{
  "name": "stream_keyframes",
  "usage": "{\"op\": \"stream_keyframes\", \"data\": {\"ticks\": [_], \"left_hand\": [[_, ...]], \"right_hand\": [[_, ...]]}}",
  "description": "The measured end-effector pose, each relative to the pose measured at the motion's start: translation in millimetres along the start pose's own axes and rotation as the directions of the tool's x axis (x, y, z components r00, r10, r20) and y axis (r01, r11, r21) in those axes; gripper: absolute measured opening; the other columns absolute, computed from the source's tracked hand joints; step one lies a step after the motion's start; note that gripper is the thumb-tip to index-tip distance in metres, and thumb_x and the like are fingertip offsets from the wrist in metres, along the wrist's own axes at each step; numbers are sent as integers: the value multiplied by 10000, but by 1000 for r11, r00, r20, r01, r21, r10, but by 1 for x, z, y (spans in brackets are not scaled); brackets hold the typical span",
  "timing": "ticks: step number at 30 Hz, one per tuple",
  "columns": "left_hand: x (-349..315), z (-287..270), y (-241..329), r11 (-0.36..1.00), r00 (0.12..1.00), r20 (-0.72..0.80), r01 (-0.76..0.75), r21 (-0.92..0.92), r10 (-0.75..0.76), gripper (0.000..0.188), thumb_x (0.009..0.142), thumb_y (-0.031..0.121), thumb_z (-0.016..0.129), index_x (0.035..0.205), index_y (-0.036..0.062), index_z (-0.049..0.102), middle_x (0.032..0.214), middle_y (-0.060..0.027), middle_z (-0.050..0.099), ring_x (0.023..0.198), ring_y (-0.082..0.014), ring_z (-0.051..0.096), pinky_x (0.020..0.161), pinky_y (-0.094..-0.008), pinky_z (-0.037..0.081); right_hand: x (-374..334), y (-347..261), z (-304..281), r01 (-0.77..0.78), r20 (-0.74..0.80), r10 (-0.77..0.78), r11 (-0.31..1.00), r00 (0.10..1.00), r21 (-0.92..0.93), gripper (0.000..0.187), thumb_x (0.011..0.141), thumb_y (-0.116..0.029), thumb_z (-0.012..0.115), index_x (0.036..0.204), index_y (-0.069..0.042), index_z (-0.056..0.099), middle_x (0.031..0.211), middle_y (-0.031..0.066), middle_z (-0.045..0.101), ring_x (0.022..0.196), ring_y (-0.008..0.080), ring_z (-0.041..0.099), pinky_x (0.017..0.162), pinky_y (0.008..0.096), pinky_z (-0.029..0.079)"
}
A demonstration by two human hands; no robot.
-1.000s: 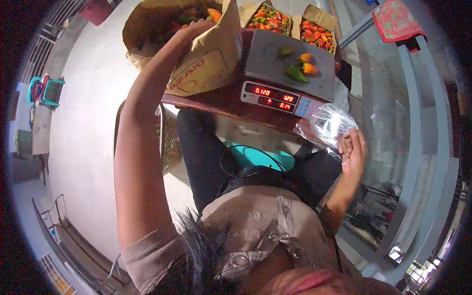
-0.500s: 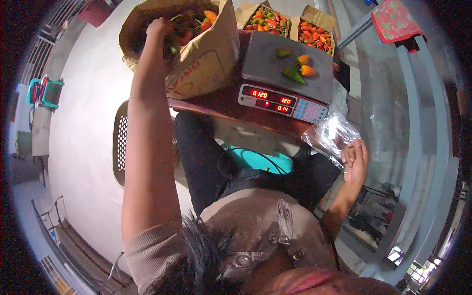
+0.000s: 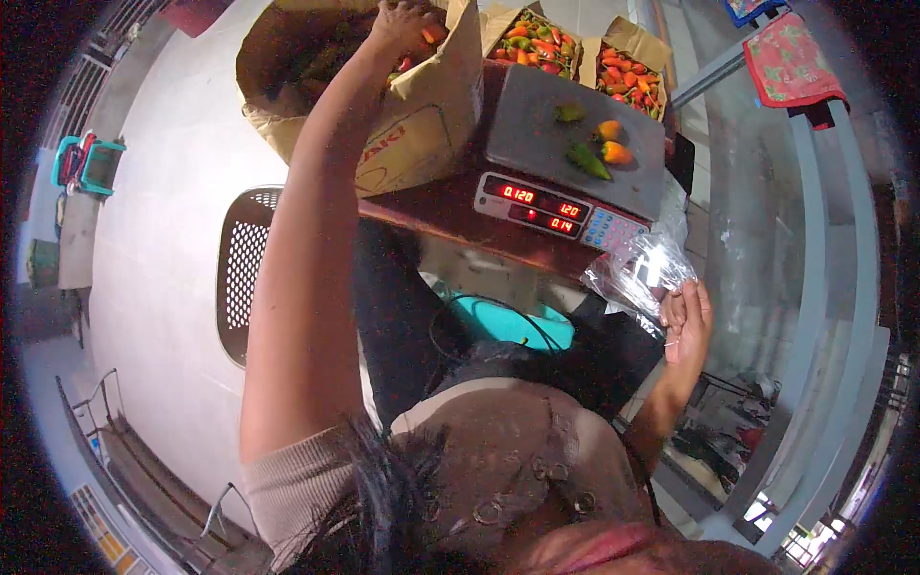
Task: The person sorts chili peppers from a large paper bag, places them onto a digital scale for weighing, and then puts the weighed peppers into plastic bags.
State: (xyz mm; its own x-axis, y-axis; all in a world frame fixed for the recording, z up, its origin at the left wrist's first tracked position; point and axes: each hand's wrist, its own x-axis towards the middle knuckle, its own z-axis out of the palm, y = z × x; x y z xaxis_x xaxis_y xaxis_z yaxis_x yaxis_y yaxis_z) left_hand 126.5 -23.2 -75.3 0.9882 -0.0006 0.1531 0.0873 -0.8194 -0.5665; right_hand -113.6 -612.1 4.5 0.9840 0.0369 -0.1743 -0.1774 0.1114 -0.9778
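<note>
The left hand (image 3: 404,21) has moved from the left part of the brown paper sack's mouth to the right part. The sack (image 3: 422,144), below that hand, still holds many peppers. Right of the left hand, the scale (image 3: 522,110) bears only a few loose peppers (image 3: 616,153). The right hand (image 3: 682,316) pinches a clear plastic bag (image 3: 628,283) just beyond its fingers, seemingly unfilled. An orange pepper (image 3: 434,34) is beside the left fingers, which look curled; whether they grip it, I cannot tell.
</note>
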Motion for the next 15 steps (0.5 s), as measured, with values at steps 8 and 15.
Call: {"op": "stream_keyframes", "data": {"ticks": [8, 15], "left_hand": [[-67, -49, -41, 812, 926, 229, 373, -449, -298, 776, 593, 683, 652, 1218, 240, 525, 1193, -67, 563, 1152, -271, 484, 886, -451, 406], [-89, -18, -92, 604, 843, 505, 502, -619, -183, 566, 706, 602, 593, 1106, 202, 601, 1049, -103, 634, 992, -254, 604, 803, -395, 473]], "right_hand": [[-6, -8, -2, -2, -51, 5, 999, 999, 46, 220, 922, -231, 504, 783, -61, 498, 471, -52, 287, 399, 40, 269, 441, 207, 288], [-11, 0, -19, 19, -122, -17, 1000, 992, 21, 229, 921, -242, 508, 794, -53, 491, 490, -52, 291, 400, 31, 264, 421, 197, 270]]}}
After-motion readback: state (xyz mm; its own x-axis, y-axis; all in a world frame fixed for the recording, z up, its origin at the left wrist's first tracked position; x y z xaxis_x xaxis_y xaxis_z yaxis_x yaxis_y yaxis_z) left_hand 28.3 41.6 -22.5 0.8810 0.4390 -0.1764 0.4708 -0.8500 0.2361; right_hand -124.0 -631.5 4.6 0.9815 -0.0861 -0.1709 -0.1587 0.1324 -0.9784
